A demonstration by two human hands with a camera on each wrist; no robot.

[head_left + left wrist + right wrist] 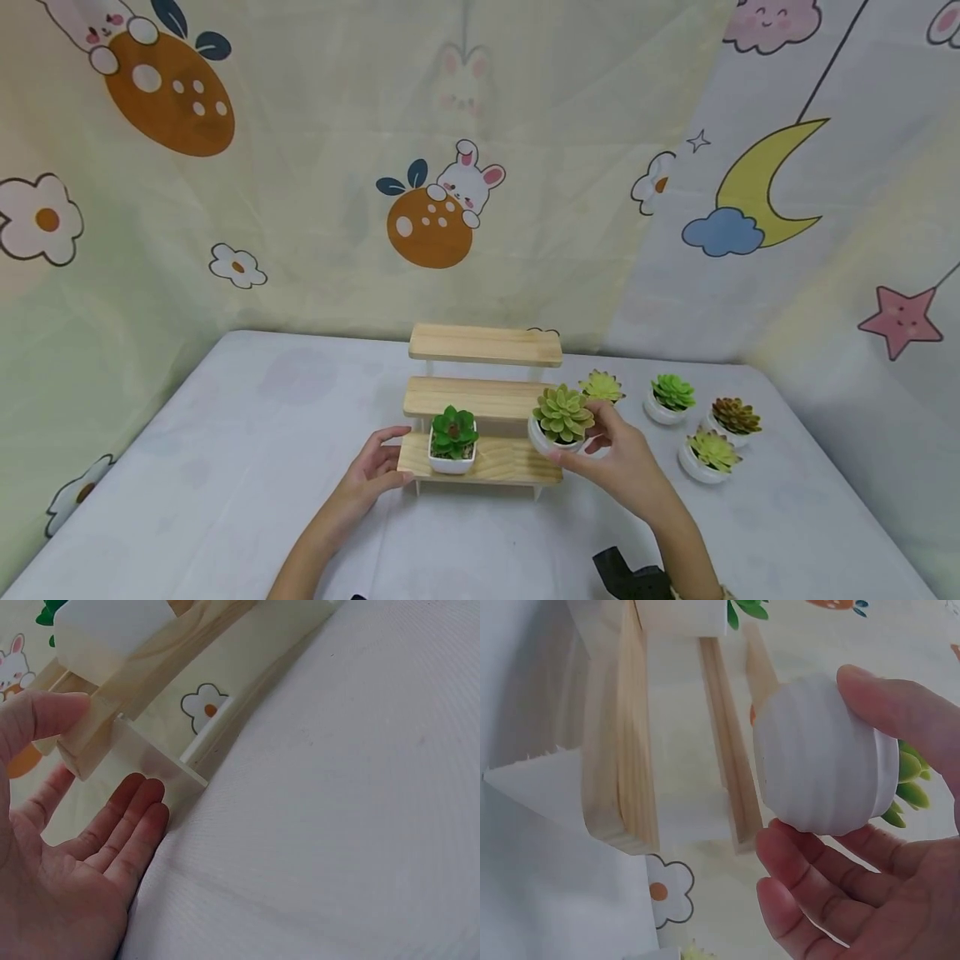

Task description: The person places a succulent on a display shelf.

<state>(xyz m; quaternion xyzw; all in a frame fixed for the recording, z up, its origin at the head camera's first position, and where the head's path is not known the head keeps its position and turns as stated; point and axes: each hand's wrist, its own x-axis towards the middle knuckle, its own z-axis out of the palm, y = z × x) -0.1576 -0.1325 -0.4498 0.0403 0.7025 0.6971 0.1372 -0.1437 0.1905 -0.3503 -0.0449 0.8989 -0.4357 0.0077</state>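
Note:
My right hand [618,458] holds a green succulent [564,414] in a round white ribbed pot [821,757], thumb on one side and fingers on the other. The pot is raised over the right end of the bottom tier of a three-tier wooden shelf stand [506,460]; a gap shows in the right wrist view. At the stand's left end, my left hand [367,471] pinches the bottom board between thumb and forefinger, the other fingers [124,847] extended. A dark green succulent [454,433] in a square white pot stands on that board's left part.
Right of the stand, several potted succulents stand on the white-covered table [225,467]: a bright green one [672,392], a brownish one [737,415], a yellow-green one [712,450] and another [602,386] partly behind my right hand. A patterned cloth backdrop [315,200] hangs behind.

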